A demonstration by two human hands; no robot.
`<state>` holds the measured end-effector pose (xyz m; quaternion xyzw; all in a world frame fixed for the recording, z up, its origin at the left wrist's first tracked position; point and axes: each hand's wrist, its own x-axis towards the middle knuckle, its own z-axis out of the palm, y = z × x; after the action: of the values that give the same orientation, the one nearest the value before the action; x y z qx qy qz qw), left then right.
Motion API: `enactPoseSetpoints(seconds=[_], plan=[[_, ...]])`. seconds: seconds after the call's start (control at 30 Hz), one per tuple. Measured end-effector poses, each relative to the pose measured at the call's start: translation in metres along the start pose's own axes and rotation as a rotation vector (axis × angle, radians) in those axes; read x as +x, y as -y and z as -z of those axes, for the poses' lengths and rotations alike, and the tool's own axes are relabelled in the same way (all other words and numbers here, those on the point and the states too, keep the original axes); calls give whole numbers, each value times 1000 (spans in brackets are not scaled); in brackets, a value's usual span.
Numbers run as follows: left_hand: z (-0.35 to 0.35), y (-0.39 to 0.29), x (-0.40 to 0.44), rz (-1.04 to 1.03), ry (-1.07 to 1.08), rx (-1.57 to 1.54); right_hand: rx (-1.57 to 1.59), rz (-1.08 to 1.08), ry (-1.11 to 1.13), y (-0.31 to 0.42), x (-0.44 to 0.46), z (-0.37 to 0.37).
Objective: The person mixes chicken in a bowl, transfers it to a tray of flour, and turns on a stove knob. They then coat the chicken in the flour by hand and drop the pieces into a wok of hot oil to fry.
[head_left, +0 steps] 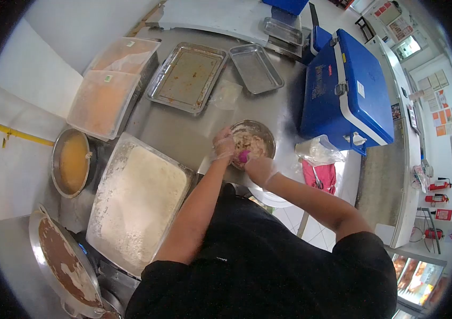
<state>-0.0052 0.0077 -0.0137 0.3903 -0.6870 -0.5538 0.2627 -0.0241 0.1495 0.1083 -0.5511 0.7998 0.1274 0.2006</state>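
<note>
A round metal bowl (271,139) stands on the steel table in front of me, with a pale, lumpy wet mixture (251,142) in it. My left hand (224,144), in a clear plastic glove, is closed at the bowl's left rim. Over the near side of the bowl, my right hand (259,169), also gloved, grips a purple utensil (244,156); its working end is hidden in the mixture. Left of my left arm lies a large tray (141,191) spread with white flour.
Behind the bowl are a stained metal tray (189,77) and a smaller metal tray (257,69). A blue cooler (345,90), a plastic bag (319,151) and a red cloth (319,177) are on the right. Lidded tubs (103,103), a pot of yellowish liquid (73,162) and a wok (61,260) line the left.
</note>
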Motion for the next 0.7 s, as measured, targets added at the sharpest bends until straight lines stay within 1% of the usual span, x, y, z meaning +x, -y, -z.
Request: enactPoseSetpoints(seconds=[0.07, 0.13, 0.17, 0.23, 0.27, 0.33, 0.37, 0.43, 0.47, 0.5, 0.57, 0.6, 0.63, 0.67, 0.7], plan=[[1, 4, 1, -41, 10, 133, -19, 14, -201, 2, 6, -4], [1, 14, 10, 39, 113, 118, 85, -64, -211, -16, 42, -19], [-1, 21, 11, 82, 163, 108, 84, -59, -187, -24, 47, -14], [-14, 49, 17, 74, 94, 70, 73, -46, -149, -43, 56, 3], [-19, 56, 21, 76, 51, 44, 43, -50, -171, -49, 55, 16], [-12, 51, 17, -9, 78, 44, 8, -63, -189, -50, 39, 27], [-9, 43, 18, -63, 97, 45, -67, -65, -197, -57, 45, 18], [-4, 29, 14, -15, 110, 197, -219, -69, -217, -68, 61, 1], [-1, 20, 15, 5, 112, 271, -206, -50, -140, -73, 63, 0], [5, 2, 11, 52, 100, 247, -190, -33, -62, -71, 60, 7], [17, -36, -5, 136, 82, 195, -134, 68, -49, -70, 53, 10], [6, -8, -2, 87, 24, 160, -76, 106, -59, -77, 54, 6], [-12, 25, 4, 20, -30, 119, 49, 178, -116, -86, 59, -15], [-20, 32, 0, 91, -52, -174, 222, 260, -200, -94, 68, -41], [0, -10, -9, 215, 38, 106, 326, 300, -232, -97, 74, -64]])
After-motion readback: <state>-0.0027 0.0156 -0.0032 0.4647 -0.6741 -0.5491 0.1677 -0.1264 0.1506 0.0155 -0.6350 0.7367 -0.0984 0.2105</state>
